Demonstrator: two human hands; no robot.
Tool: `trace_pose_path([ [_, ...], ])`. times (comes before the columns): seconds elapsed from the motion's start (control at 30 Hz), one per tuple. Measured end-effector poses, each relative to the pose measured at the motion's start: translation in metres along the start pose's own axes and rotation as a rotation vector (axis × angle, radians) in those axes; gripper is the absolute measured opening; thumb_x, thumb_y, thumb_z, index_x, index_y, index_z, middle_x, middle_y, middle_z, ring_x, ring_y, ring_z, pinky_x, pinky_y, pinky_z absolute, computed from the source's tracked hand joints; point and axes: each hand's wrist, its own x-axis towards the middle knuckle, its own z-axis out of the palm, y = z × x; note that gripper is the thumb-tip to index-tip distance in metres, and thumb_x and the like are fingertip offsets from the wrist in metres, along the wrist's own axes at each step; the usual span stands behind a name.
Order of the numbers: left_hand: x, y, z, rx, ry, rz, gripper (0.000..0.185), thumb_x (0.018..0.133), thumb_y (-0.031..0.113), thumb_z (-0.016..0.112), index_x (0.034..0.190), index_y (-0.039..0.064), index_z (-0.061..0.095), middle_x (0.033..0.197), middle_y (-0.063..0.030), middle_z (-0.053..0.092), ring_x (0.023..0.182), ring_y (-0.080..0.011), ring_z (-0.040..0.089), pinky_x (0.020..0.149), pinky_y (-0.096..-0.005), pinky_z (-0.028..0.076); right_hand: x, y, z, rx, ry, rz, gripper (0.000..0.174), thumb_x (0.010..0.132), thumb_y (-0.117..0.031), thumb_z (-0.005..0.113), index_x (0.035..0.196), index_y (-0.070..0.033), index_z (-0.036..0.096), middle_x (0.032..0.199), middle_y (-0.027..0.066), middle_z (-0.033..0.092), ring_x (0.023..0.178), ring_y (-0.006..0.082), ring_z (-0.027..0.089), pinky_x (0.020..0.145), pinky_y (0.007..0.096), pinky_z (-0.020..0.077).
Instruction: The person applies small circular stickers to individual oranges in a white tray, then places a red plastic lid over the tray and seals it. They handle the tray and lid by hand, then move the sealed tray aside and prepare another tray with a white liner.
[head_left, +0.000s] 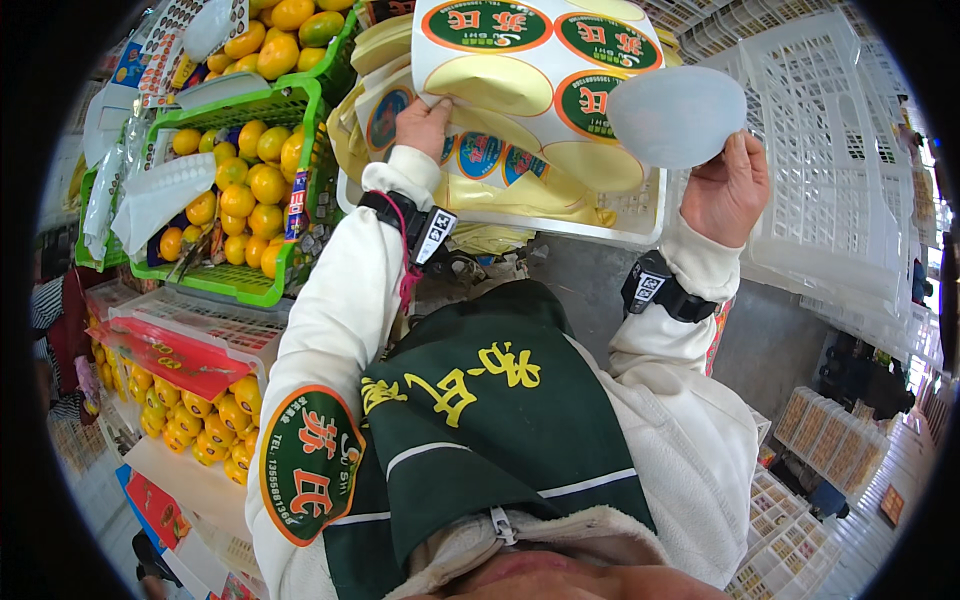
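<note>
My left hand (426, 126) pinches the lower left corner of a sheet of oval stickers (517, 67) between thumb and fingers. Some green ovals with an orange border are still on it; other ovals show bare yellow backing. In my right hand (726, 184) is a single peeled oval sticker (675, 118), held by its right edge, its pale blank back facing up. It overlaps the sheet's right side in view. Beneath lie more sheets with blue oval stickers (480, 156) and crumpled yellow backing paper (517, 201), in a white plastic crate (559, 227). Another green oval sticker (311, 465) is on my left sleeve.
Green plastic crates (210, 281) of oranges (251, 199) stand at the left. Below them is a clear box of packed oranges (199, 420) with a red card (176, 356). Stacked white crates (832, 172) rise at the right. Another person's striped sleeve (46, 304) shows at far left.
</note>
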Motion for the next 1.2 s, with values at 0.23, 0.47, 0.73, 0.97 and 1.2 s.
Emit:
trace_pose_path([
  [0.23, -0.013, -0.02, -0.032, 1.269, -0.472, -0.061, 0.05, 0.076, 0.043, 0.069, 0.103, 0.001, 0.068, 0.097, -0.0228, 0.067, 0.087, -0.0412, 0.063, 0.078, -0.044, 0.051, -0.006, 0.007, 0.003, -0.055, -0.015, 0.057, 0.007, 0.092, -0.007, 0.061, 0.094, -0.003, 0.066, 0.081, 0.004, 0.066, 0.065, 0.0113, 0.058, 0.06, 0.0252, 0.0457],
  [0.47, -0.045, 0.09, -0.054, 1.403, -0.57, -0.118, 0.042, 0.081, 0.039, 0.067, 0.098, 0.0, 0.066, 0.09, -0.0208, 0.067, 0.085, -0.0335, 0.066, 0.075, -0.0405, 0.052, -0.025, 0.017, 0.019, -0.238, -0.09, 0.024, 0.008, 0.09, -0.005, 0.061, 0.093, 0.001, 0.065, 0.078, 0.003, 0.063, 0.066, 0.0096, 0.054, 0.062, 0.0239, 0.0442],
  [0.73, -0.133, 0.179, -0.037, -0.147, -0.486, -0.121, 0.047, 0.092, 0.031, 0.063, 0.124, -0.001, 0.053, 0.115, -0.0078, 0.061, 0.1, -0.0149, 0.059, 0.081, -0.0283, 0.048, -0.077, 0.061, 0.132, -0.635, -0.757, -0.547, 0.014, 0.076, 0.004, 0.067, 0.089, 0.0, 0.064, 0.089, 0.0149, 0.062, 0.08, 0.0338, 0.06, 0.071, 0.0365, 0.0488],
  [0.97, -0.168, 0.192, -0.103, -0.342, 0.089, -0.042, 0.029, 0.095, 0.015, 0.055, 0.12, 0.001, 0.055, 0.105, -0.0068, 0.065, 0.088, -0.0139, 0.063, 0.07, -0.0274, 0.051, -0.107, 0.083, 0.206, -0.412, -1.228, -0.424, 0.03, 0.075, -0.001, 0.067, 0.105, -0.001, 0.063, 0.104, 0.0146, 0.061, 0.092, 0.0292, 0.059, 0.076, 0.0342, 0.048],
  [1.2, -0.235, 0.222, -0.156, -0.154, 0.331, 0.098, 0.03, 0.091, 0.011, 0.059, 0.118, -0.001, 0.057, 0.098, -0.0041, 0.065, 0.073, -0.0096, 0.06, 0.066, -0.0253, 0.051, -0.098, 0.109, 0.263, -0.173, -1.133, 0.243, 0.043, 0.078, -0.014, 0.071, 0.116, 0.001, 0.057, 0.105, 0.0064, 0.061, 0.09, 0.0147, 0.055, 0.079, 0.0276, 0.0435],
])
